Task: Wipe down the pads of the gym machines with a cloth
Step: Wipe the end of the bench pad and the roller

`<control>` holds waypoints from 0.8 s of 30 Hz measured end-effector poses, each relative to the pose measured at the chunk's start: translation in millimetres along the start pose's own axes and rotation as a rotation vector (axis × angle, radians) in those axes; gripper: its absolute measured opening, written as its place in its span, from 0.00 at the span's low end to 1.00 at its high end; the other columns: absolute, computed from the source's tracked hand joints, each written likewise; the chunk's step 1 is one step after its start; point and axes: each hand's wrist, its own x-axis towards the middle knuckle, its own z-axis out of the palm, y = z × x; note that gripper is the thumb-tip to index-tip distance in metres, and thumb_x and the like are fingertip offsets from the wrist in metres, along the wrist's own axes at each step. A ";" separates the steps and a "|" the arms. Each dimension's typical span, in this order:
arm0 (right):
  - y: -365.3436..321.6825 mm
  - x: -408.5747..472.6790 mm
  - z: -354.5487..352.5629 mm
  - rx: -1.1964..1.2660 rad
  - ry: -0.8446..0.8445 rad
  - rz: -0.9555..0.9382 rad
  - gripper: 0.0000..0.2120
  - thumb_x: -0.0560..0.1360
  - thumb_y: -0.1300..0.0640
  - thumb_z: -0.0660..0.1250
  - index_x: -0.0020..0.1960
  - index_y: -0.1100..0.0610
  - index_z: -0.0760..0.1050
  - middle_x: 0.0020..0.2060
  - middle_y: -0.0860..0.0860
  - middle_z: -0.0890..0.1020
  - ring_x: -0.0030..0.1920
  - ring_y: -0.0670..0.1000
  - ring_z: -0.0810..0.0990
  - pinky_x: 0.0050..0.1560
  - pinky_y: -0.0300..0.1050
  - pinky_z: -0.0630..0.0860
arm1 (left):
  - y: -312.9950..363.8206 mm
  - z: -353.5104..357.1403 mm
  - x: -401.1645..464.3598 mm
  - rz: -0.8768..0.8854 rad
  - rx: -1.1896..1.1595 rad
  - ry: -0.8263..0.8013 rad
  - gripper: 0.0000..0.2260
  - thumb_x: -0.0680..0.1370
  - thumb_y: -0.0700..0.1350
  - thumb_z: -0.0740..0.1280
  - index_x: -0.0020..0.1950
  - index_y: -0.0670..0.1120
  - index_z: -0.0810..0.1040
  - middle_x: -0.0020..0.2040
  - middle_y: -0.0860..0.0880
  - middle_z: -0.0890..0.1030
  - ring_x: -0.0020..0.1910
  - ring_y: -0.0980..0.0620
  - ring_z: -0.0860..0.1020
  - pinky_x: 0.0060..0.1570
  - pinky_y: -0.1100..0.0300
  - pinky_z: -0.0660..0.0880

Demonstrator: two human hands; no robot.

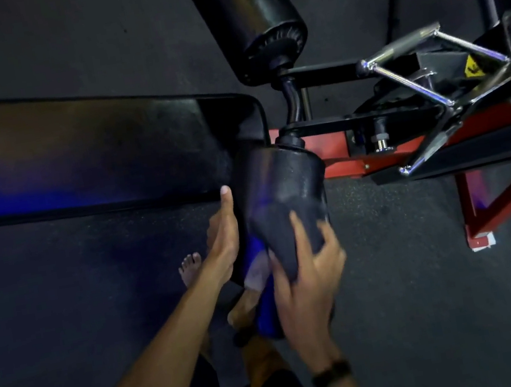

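Roller pad wipe under way

My right hand clamps a dark cloth against the near roller pad. My left hand, fingers straight, steadies its other side. Next, I judge, sweep the cloth round the pad.

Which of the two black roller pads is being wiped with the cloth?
The nearer roller pad, beside the bench's end: the right hand presses a dark cloth on it. The farther roller pad is untouched.
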 end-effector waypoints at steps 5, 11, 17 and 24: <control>21.5 51.2 2.7 0.275 0.019 0.024 0.27 0.76 0.49 0.65 0.74 0.52 0.69 0.68 0.57 0.67 0.68 0.56 0.67 0.69 0.56 0.66 | 4.8 -2.4 -1.4 0.025 0.021 -0.049 0.42 0.69 0.79 0.52 0.66 0.49 0.80 0.59 0.47 0.83 0.58 0.47 0.81 0.64 0.48 0.75; 24.0 142.6 19.0 0.211 0.143 0.125 0.30 0.77 0.40 0.60 0.73 0.57 0.72 0.64 0.61 0.72 0.66 0.60 0.70 0.66 0.47 0.63 | -1.8 -2.8 9.0 0.058 -0.079 -0.135 0.39 0.66 0.77 0.60 0.61 0.50 0.83 0.55 0.48 0.86 0.56 0.48 0.83 0.65 0.47 0.75; 23.2 -20.0 2.7 0.275 0.037 0.103 0.26 0.81 0.38 0.59 0.75 0.47 0.66 0.70 0.51 0.64 0.70 0.46 0.62 0.69 0.48 0.63 | -2.1 -5.8 10.2 0.059 -0.105 -0.197 0.38 0.67 0.76 0.60 0.61 0.48 0.83 0.56 0.45 0.85 0.56 0.44 0.83 0.66 0.44 0.75; 32.6 158.3 22.2 0.274 0.147 0.157 0.30 0.76 0.39 0.59 0.70 0.58 0.74 0.62 0.61 0.73 0.63 0.60 0.71 0.60 0.39 0.61 | -3.9 -4.2 20.5 0.051 -0.151 -0.222 0.30 0.80 0.67 0.57 0.65 0.46 0.81 0.60 0.42 0.83 0.62 0.43 0.81 0.68 0.46 0.72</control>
